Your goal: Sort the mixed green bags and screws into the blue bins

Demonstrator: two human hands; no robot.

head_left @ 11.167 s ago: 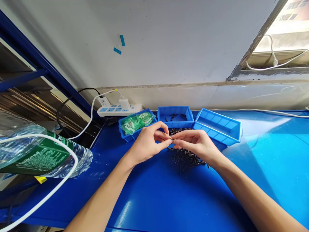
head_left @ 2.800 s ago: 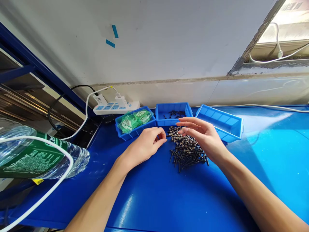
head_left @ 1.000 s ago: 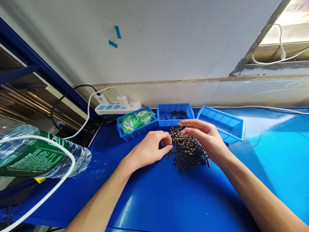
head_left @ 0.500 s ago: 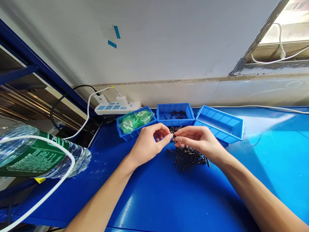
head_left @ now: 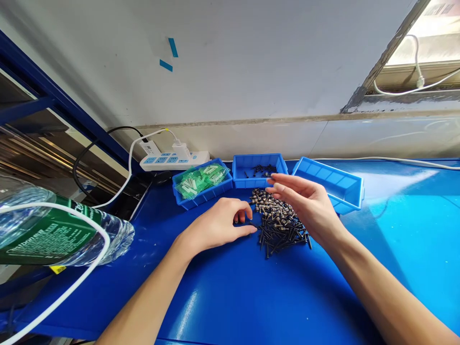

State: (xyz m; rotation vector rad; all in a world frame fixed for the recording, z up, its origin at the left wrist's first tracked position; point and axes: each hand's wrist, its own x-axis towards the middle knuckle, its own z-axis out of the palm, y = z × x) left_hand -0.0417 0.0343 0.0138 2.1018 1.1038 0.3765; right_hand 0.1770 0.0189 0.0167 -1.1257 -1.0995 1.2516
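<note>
A pile of black screws (head_left: 283, 232) lies on the blue table, with small shiny metal pieces (head_left: 275, 206) mixed in toward its far side. At the pile's left edge is my left hand (head_left: 219, 223), thumb and forefinger apart, the thumb tip close to a screw. My right hand (head_left: 309, 199) hovers over the pile's right side. Its fingers stretch toward the front rim of the middle blue bin (head_left: 260, 182), thumb apart from them, and I see nothing held. Inside that bin lie some small black screws (head_left: 265, 169).
To the left, a blue bin (head_left: 203, 199) holds green-and-white plastic packets (head_left: 203, 179). Another blue bin (head_left: 328, 178) stands on the right. Behind are a white power strip (head_left: 174, 161) and the wall. A large water bottle (head_left: 53, 230) and white cable (head_left: 77, 282) occupy the left side.
My hands were together at the fingertips over the pile. They have parted: the right rose slightly toward the middle bin, the left dropped to the pile's left edge and opened.
</note>
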